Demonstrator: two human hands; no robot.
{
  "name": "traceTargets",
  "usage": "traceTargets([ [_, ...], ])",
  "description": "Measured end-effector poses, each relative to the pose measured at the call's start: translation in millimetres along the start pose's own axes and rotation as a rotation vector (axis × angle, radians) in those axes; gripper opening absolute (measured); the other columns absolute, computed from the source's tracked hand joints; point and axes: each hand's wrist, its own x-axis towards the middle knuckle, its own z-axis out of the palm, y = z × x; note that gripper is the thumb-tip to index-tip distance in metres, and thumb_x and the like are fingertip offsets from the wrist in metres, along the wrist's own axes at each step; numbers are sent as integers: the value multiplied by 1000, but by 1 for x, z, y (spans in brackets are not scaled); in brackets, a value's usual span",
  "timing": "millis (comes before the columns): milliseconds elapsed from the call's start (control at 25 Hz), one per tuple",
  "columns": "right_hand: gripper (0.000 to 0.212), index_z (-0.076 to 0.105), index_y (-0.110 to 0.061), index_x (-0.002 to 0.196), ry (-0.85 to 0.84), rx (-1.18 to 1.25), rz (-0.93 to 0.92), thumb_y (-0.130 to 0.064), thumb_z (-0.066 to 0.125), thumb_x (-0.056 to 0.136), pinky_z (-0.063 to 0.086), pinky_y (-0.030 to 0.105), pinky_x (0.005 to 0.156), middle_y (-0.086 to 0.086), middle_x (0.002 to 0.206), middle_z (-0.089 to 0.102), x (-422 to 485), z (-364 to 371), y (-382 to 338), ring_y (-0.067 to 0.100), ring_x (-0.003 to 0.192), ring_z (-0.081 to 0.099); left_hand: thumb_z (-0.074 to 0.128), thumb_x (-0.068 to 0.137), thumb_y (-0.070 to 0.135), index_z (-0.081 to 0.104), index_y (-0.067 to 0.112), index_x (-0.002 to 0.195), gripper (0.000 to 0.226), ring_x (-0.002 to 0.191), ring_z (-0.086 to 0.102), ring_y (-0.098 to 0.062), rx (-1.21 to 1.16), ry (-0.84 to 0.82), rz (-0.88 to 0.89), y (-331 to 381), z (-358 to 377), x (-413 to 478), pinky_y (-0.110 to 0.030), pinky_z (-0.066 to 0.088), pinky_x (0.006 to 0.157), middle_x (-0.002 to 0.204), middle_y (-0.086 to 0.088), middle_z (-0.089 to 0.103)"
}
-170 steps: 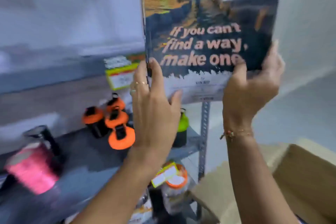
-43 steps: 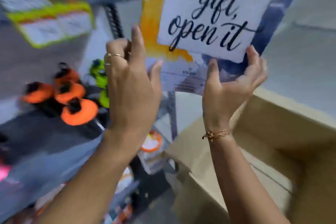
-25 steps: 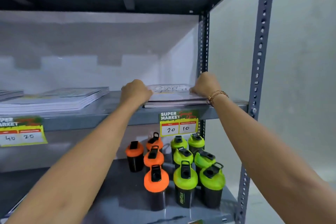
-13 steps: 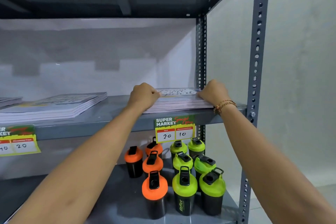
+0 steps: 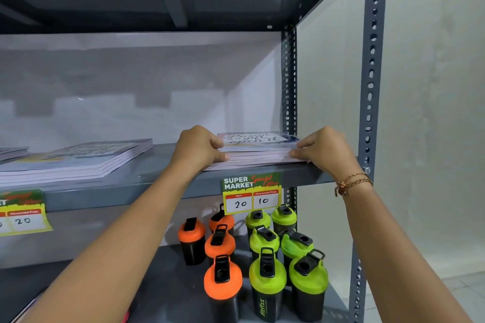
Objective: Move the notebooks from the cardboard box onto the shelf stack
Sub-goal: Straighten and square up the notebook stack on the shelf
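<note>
both hands bracket the notebook stack [image 5: 256,151] on the grey shelf [image 5: 162,178]: left hand [image 5: 199,148] curled against its left edge, right hand [image 5: 324,149] with fingers pressed to the right corner, neither lifting. to finish well, squeeze the sides inward until the edges line up, keeping the pile back from the shelf lip above the 20/10 price tag [image 5: 252,194]. cardboard box is out of view.

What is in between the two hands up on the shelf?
In the head view, a stack of notebooks lies between the left hand and the right hand, which press its two front corners on the grey shelf.
</note>
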Motion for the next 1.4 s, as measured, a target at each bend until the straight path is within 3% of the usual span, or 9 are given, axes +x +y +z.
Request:
traceTargets([
  [160, 31, 73, 1, 96, 20, -17, 33, -25, 75, 79, 53, 36, 88, 24, 104, 71, -3, 3, -2, 33, 106, 59, 78, 74, 20, 74, 8, 102, 31, 104, 62, -24, 60, 24, 51, -1, 2, -2, -21, 39, 76, 108, -12, 73],
  [280, 25, 75, -3, 92, 15, -33, 27, -25, 74, 80, 53, 31, 80, 21, 92, 72, -6, 4, -4, 32, 100, 63, 76, 76, 19, 76, 6, 96, 23, 103, 62, -27, 95, 57, 86, -2, 4, -4, -23, 40, 75, 103, -15, 74],
  [440, 34, 74, 1, 93, 46, -6, 6, -28, 77, 76, 54, 38, 91, 18, 104, 73, -12, 3, -2, 31, 102, 63, 77, 76, 18, 76, 6, 96, 24, 107, 61, -27, 77, 96, 87, -7, 3, -8, -24, 41, 80, 104, -14, 74],
  [520, 39, 72, -1, 100, 56, 5, -5, -29, 78, 75, 53, 35, 93, 16, 109, 72, -18, 2, -1, 28, 106, 62, 76, 76, 17, 76, 4, 96, 24, 108, 62, -25, 59, 100, 82, -9, 0, -11, -22, 40, 82, 105, -14, 74],
  [680, 32, 71, -6, 106, 93, -14, -25, -22, 75, 79, 51, 31, 93, 15, 111, 72, -23, 3, -1, 28, 105, 63, 76, 77, 18, 75, 4, 99, 26, 110, 61, -24, 59, 119, 96, -11, -4, -19, -22, 40, 85, 109, -11, 74],
  [960, 29, 71, -7, 107, 112, -50, -33, -22, 72, 82, 51, 36, 97, 15, 113, 71, -25, 8, -3, 32, 109, 61, 76, 77, 21, 75, 5, 99, 27, 114, 59, -24, 65, 105, 116, -17, -6, -18, -28, 41, 96, 111, -8, 73],
  [1200, 26, 71, -11, 108, 111, -102, -45, -21, 70, 84, 51, 35, 93, 15, 111, 72, -25, 10, -1, 34, 107, 61, 75, 78, 19, 75, 5, 100, 26, 105, 63, -23, 53, 127, 114, -16, -6, -22, -18, 36, 79, 108, -11, 74],
  [1400, 25, 70, -13, 109, 143, -158, -58, -12, 69, 84, 50, 36, 95, 15, 112, 71, -25, 14, -1, 34, 106, 61, 78, 75, 17, 72, 5, 106, 33, 107, 64, -21, 24, 123, 55, -16, -6, -21, -17, 37, 83, 111, -12, 73],
])
